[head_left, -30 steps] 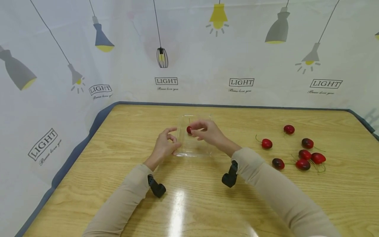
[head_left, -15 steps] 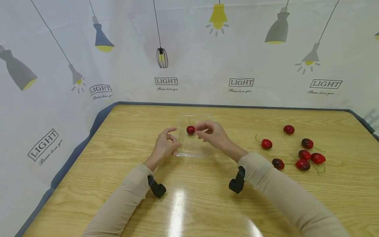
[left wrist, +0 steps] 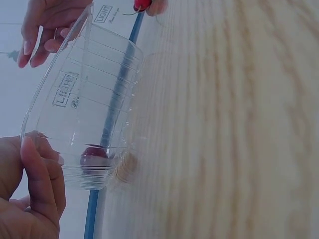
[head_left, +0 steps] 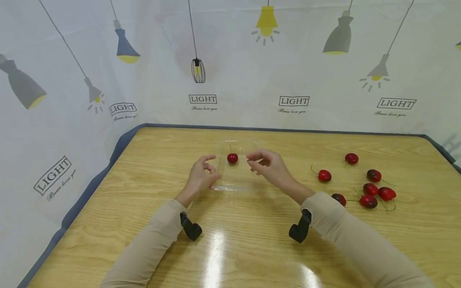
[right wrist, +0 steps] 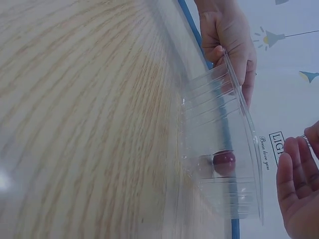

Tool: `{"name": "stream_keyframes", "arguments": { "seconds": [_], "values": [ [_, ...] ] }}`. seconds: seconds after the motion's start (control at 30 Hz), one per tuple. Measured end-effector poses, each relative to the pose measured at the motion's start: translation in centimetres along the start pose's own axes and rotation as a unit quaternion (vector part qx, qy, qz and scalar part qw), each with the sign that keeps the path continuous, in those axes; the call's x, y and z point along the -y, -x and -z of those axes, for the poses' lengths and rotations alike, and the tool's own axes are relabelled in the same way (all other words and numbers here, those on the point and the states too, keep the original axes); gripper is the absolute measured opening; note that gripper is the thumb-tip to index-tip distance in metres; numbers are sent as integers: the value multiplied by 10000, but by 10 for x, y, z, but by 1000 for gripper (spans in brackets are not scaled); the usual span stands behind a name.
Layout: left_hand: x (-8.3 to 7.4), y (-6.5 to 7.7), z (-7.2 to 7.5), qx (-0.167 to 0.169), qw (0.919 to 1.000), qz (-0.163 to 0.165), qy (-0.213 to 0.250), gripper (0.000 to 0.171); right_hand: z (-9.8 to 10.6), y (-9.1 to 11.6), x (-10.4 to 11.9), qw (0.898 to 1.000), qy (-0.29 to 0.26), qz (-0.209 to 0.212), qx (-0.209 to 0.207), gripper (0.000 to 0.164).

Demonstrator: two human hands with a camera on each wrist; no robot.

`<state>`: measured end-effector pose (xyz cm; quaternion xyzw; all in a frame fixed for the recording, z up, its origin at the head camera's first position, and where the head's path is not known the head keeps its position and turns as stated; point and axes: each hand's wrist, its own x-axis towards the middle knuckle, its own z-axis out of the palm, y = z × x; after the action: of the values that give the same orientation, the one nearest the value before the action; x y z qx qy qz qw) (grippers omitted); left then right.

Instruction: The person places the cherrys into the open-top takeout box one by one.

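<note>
A clear plastic box (head_left: 234, 180) stands on the table, one red cherry (head_left: 232, 158) inside it with the stem pointing away. My left hand (head_left: 200, 175) pinches the box's left rim between thumb and fingers; the left wrist view shows this grip on the clear wall (left wrist: 89, 104). Over the right side of the box is my right hand (head_left: 270, 166), its fingers loosely bent and holding nothing. In the right wrist view the same cherry (right wrist: 224, 163) shows through the plastic, apart from the right hand's fingers (right wrist: 288, 174).
Several cherries with stems, such as the red one (head_left: 324, 175) and the dark one (head_left: 374, 175), lie loose on the wooden table (head_left: 173, 256) to the right. A white printed cloth (head_left: 245, 76) hangs along the back and left sides.
My right hand has let go of the cherry in the box and drawn back to the right. The left hand and the box have stayed in place.
</note>
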<state>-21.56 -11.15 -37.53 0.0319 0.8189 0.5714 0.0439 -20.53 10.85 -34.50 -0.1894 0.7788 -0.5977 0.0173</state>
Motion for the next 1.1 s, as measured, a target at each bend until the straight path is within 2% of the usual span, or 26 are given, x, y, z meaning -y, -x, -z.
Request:
{"name": "stream_keyframes", "arguments": {
  "seconds": [0.37,0.9,0.97,1.1],
  "values": [
    [-1,2,1,-8,9999,-20,-98,60,18,15,-11,9995,323,-13,-70,22],
    [0,-2,1,95,9999,-25,-137,61,53,38,-19,9965,625,-64,-560,26],
    [-3,0,2,128,9998,-15,-134,61,58,41,-20,9959,667,-118,-604,27],
    [-23,14,4,156,9997,-37,-180,59,68,47,-22,9943,749,-198,-729,30]
  ]
}}
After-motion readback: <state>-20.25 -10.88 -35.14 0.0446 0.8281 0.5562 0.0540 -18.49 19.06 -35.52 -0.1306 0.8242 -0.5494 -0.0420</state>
